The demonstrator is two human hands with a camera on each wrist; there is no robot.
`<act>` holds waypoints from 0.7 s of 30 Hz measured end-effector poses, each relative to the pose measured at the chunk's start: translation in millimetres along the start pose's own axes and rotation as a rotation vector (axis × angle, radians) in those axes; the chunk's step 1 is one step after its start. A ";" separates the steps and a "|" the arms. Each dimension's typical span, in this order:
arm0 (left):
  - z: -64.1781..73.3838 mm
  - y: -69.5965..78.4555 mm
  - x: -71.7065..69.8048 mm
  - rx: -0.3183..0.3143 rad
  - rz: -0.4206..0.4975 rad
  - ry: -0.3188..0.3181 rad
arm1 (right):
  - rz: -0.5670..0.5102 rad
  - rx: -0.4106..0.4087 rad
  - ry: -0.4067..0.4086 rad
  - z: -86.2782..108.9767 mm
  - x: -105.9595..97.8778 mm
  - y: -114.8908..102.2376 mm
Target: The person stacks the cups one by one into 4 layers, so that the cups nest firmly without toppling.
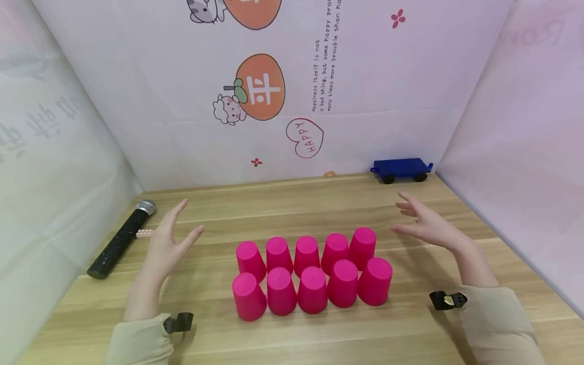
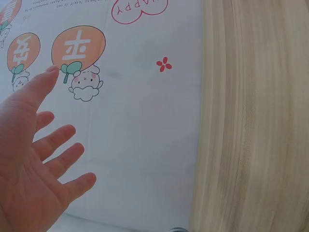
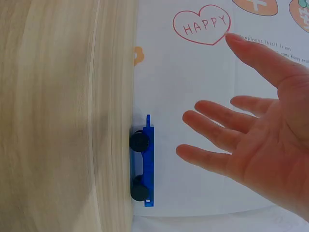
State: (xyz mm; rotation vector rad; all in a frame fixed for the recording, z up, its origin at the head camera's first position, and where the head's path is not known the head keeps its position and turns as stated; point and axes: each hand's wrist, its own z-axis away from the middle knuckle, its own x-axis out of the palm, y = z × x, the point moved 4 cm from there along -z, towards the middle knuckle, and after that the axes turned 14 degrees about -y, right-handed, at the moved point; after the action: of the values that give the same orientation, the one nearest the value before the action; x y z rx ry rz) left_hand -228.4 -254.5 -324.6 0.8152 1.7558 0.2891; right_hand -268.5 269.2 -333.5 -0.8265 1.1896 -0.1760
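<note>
Two rows of bright pink cups [image 1: 312, 291] stand upside down on the wooden table, between the two hands. To their left the left hand [image 1: 166, 248] is raised with fingers and thumb spread, holding nothing. Its spread fingers also show in the left wrist view, against the white wall sheet. On the other side of the cups, the right hand [image 1: 426, 223] hovers over the table, fingers apart and thumb out. The right wrist view shows its bare palm [image 3: 270, 159] with nothing in it.
A black microphone [image 1: 120, 241] with a silver head lies at the left, beyond the left hand. Against the back wall, to the right, stands a blue toy wagon [image 1: 401, 168] on black wheels. White printed sheets [image 1: 182, 126] enclose the wooden table [image 1: 292, 208] at the back and sides.
</note>
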 end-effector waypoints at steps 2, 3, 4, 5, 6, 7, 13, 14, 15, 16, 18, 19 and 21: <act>-1.1 1.1 1.0 -0.003 0.015 -0.010 | -0.006 -0.024 -0.016 -1.5 1.5 -1.8; -1.7 1.6 1.7 -0.001 0.026 -0.015 | -0.006 -0.036 -0.027 -2.4 2.5 -2.8; -2.2 2.0 2.6 -0.004 0.039 -0.027 | -0.006 -0.045 -0.040 -3.2 3.7 -3.8; -2.7 2.5 3.9 -0.011 0.052 -0.044 | -0.011 -0.057 -0.056 -4.0 5.3 -4.9; -3.1 3.1 5.4 -0.017 0.062 -0.059 | -0.012 -0.072 -0.070 -5.1 7.1 -6.0; -3.6 3.7 6.9 -0.023 0.066 -0.074 | -0.019 -0.090 -0.082 -6.1 9.1 -7.0; -5.7 7.4 19.6 -0.061 0.059 -0.170 | -0.055 -0.166 -0.159 -12.3 23.4 -10.8; -5.9 8.0 22.0 -0.066 0.058 -0.189 | -0.059 -0.174 -0.171 -13.4 25.6 -11.2; -6.2 8.8 24.5 -0.068 0.058 -0.209 | -0.064 -0.177 -0.180 -14.5 27.8 -12.0; -6.4 9.6 26.9 -0.070 0.059 -0.229 | -0.071 -0.183 -0.190 -15.6 29.7 -12.6; -7.1 11.3 31.8 -0.065 0.062 -0.264 | -0.085 -0.194 -0.204 -17.8 32.9 -13.7; -7.7 12.1 34.3 -0.061 0.063 -0.279 | -0.090 -0.197 -0.208 -18.8 34.3 -14.0; -8.7 13.3 39.0 -0.047 0.064 -0.300 | -0.099 -0.208 -0.216 -20.6 36.8 -15.2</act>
State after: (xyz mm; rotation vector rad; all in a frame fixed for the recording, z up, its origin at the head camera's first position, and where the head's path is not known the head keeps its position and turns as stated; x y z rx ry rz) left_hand -236.8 -217.6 -343.1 0.8354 1.4403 0.2360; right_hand -267.4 229.2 -353.7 -1.0606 0.9751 -0.0418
